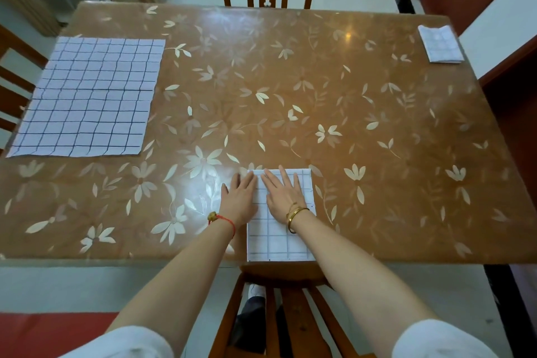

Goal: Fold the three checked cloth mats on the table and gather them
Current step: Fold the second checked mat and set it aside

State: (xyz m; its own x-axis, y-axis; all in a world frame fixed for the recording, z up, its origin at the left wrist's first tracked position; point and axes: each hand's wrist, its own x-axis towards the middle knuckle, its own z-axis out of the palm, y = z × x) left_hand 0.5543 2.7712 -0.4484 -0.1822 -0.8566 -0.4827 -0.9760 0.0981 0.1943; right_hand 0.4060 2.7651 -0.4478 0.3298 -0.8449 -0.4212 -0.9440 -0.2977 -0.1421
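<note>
With both palms flat, fingers spread, on the folded mat (280, 229) w/ long axis toward you, your left hand (239, 200) overhangs its left edge; right hand (283, 196) sits centred.

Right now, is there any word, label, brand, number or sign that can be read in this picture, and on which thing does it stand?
None: no readable text shows anywhere.
The three checked cloth mats, unfolded mat, half-folded mat and folded mat, carry only grid lines.
The table shows only a flower pattern.
The left hand and right hand wear plain bracelets.
</note>
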